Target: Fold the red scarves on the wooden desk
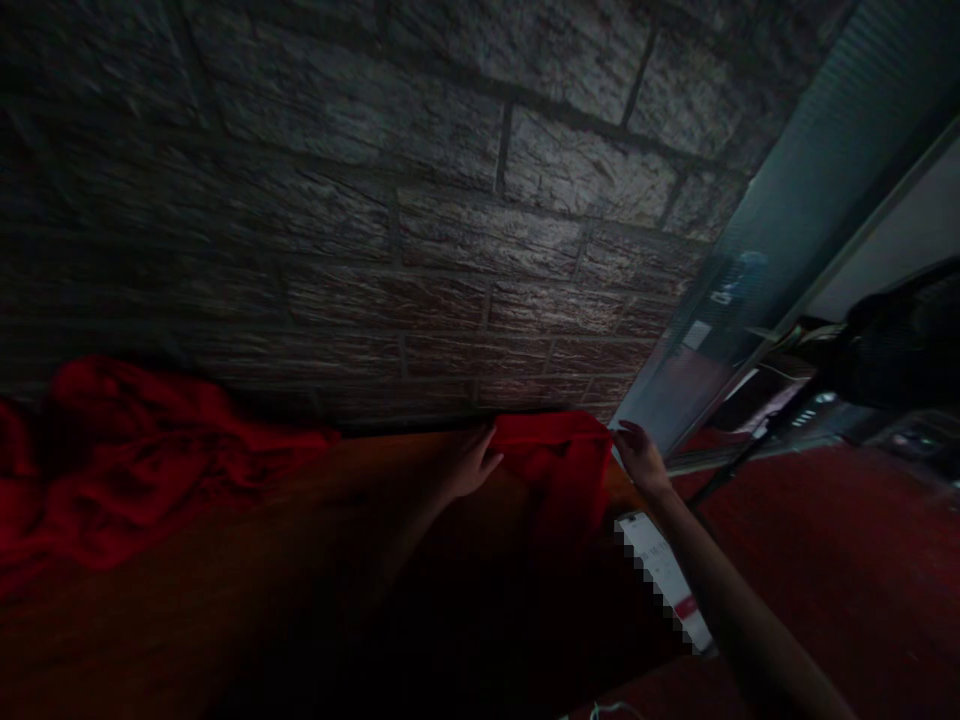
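as found at the table's far edge, the red cloth (559,432) lies between the two hands, its upper fold's long axis running along that edge and a loose part hanging or lying toward the wearer. both hands are about equally near: the left hand (469,465) is at the cloth's left end, the right hand (637,455) at its right corner. the left is partly spread, thumb apart from fingers; whether it grips cannot be told. the right is nearly closed, fingertips appearing to pinch the corner. a second red cloth (161,460) lies crumpled toward the left end of the table (390,452). behind stands a block wall (450,230). near the table's far right corner is a white printed item (661,575); its support is unclear. farther right, a dark box-like object (765,398) is noted, contents not discernible.
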{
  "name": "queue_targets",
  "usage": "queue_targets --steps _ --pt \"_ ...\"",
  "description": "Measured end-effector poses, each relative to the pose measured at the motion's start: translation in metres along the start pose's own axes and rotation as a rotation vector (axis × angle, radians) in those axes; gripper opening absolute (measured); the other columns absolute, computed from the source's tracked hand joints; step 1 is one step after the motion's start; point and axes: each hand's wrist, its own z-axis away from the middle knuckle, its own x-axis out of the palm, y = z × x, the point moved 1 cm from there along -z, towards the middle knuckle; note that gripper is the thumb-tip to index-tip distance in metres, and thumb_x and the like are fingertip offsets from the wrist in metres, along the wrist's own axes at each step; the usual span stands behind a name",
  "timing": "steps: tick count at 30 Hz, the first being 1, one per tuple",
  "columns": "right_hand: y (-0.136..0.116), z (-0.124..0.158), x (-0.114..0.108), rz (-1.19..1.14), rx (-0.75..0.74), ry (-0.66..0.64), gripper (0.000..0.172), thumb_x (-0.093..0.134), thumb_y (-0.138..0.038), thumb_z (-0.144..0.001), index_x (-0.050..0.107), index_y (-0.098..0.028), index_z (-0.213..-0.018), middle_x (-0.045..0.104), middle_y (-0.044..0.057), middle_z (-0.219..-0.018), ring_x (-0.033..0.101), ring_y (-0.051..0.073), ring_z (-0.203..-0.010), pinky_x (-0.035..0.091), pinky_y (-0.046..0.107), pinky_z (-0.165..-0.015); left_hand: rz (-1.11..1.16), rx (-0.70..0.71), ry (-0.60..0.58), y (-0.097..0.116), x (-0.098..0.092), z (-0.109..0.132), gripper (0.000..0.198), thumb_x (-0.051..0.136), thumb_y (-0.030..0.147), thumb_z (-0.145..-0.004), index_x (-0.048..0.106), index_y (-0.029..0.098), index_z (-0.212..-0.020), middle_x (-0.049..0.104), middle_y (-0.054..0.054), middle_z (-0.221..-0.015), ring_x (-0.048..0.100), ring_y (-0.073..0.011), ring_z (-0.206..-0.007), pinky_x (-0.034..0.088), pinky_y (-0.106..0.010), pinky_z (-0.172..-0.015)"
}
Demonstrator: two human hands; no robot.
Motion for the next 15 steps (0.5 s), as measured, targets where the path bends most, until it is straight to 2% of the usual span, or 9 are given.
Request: queue_targets --steps 2,3,5,7,9,11,15 --pt "-0.008 0.062 -0.009 -0.055 -0.174 -0.050 0.042 0.056 -0.057 -0.089 0.065 -0.019 -0.104 0.071 0.013 -0.103 0.068 0.023 -0.094 0.054 0.033 -0.082 -0.024 0.005 -0.027 -0.011 -0.013 0.031 0.067 0.046 0.053 -0.096 0.038 0.016 -0.151 0.038 -0.015 -0.157 0.035 -0.0285 -0.145 0.032 -0.045 -0.118" --pt "-0.009 0.096 -0.010 -0.042 -0.220 -0.118 0.037 0.054 -0.053 -0.092 0.067 -0.019 -0.101 0.072 0.013 -0.103 0.068 0.023 -0.092 0.054 0.032 -0.081 -0.048 0.010 -0.035 -0.016 -0.022 0.050 0.068 0.046 0.055 -0.095 0.038 0.018 -0.151 0.037 -0.014 -0.157 0.034 -0.0294 -0.146 0.031 -0.046 -0.118" --pt "-0.009 0.159 -0.003 0.039 -0.280 -0.303 0.032 0.051 -0.046 -0.096 0.070 -0.020 -0.095 0.073 0.011 -0.094 0.070 0.022 -0.083 0.055 0.030 -0.072 -0.100 0.023 -0.036 -0.026 -0.043 0.091 0.063 0.044 0.056 -0.096 0.044 0.020 -0.148 0.039 -0.011 -0.157 0.033 -0.0292 -0.146 0.027 -0.049 -0.120" --pt "-0.008 0.203 0.008 0.146 -0.368 -0.313 0.031 0.051 -0.042 -0.097 0.070 -0.020 -0.086 0.072 0.009 -0.083 0.068 0.021 -0.073 0.052 0.029 -0.066 -0.140 0.027 -0.022 -0.034 -0.063 0.128 0.059 0.040 0.055 -0.098 0.048 0.021 -0.146 0.040 -0.010 -0.156 0.035 -0.0271 -0.146 0.024 -0.049 -0.122" --pt "-0.008 0.223 0.018 0.240 -0.460 -0.263 0.032 0.051 -0.040 -0.098 0.066 -0.020 -0.077 0.068 0.007 -0.073 0.065 0.019 -0.066 0.048 0.027 -0.061 -0.165 0.004 -0.004 -0.040 -0.079 0.154 0.058 0.037 0.054 -0.099 0.050 0.019 -0.144 0.041 -0.011 -0.155 0.037 -0.0258 -0.145 0.025 -0.048 -0.122" --pt "-0.007 0.228 0.022 0.293 -0.527 -0.207 0.032 0.051 -0.035 -0.098 0.063 -0.019 -0.073 0.064 0.005 -0.066 0.061 0.016 -0.059 0.043 0.026 -0.056 -0.178 -0.040 0.020 -0.044 -0.087 0.168 0.058 0.037 0.053 -0.099 0.051 0.018 -0.143 0.043 -0.011 -0.154 0.038 -0.0260 -0.144 0.026 -0.048 -0.121" --pt "-0.003 0.228 0.017 0.353 -0.723 -0.106 0.033 0.047 -0.024 -0.100 0.061 -0.018 -0.070 0.058 0.003 -0.060 0.055 0.013 -0.053 0.037 0.027 -0.054 -0.173 -0.091 0.057 -0.047 -0.088 0.172 0.056 0.039 0.053 -0.098 0.051 0.020 -0.142 0.047 -0.010 -0.151 0.041 -0.0262 -0.142 0.028 -0.049 -0.121"
